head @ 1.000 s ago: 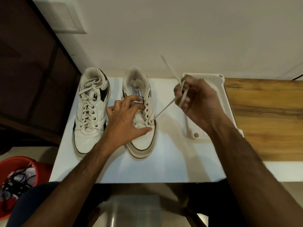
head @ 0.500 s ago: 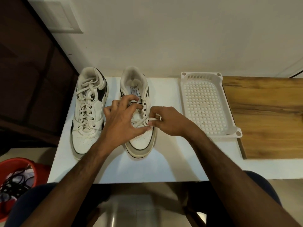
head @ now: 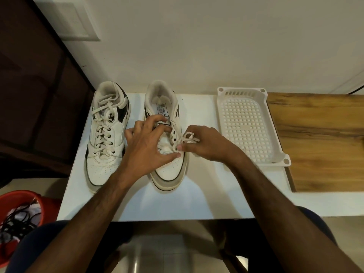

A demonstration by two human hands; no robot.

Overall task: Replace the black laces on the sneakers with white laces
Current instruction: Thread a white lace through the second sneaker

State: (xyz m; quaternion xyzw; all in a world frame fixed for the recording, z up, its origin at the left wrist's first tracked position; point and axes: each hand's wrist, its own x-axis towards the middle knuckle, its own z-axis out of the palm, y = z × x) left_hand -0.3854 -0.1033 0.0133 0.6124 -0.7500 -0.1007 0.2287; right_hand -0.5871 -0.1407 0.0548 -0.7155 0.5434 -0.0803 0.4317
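Near frame centre, your left hand point(head: 147, 146) holds the unlaced sneaker point(head: 166, 138) while your right hand point(head: 204, 143) pinches the bunched white lace point(head: 187, 137) just right of its eyelets. Its long axis runs away from you toward the wall, so thread leftward; the laced sneaker point(head: 106, 131) sits farther left.

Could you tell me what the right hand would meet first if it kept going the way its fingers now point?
Most likely the left hand's thumb: the right hand, pinching the white lace, points leftward across the right sneaker, though depth is unclear.

Smooth leather-look sneakers point(head: 166, 138) w/ cloth lace point(head: 188, 137), matt white table point(head: 206, 194), glossy plastic perforated tray point(head: 246, 125), grainy wood board point(head: 323, 138).
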